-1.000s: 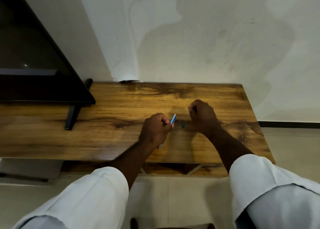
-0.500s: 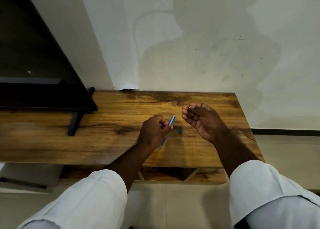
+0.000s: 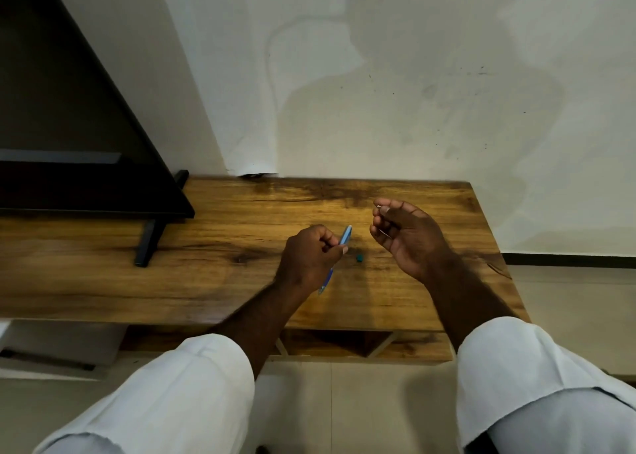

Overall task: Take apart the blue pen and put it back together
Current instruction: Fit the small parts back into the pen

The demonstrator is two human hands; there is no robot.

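Where wooden table (image 3: 223, 281) abuts wall (image 3: 413, 75) — television (image 3: 69, 126) stands

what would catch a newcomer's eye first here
Over the middle of the table, the left hand grips a blue pen and the right hand, palm up, pinches a thin part. A small teal piece lies on the table between them, and a dark screen stands at far left.

1 head-worn wide-angle view, facing forward and down, near above wooden table (image 3: 241, 281), wall (image 3: 413, 75) beyond
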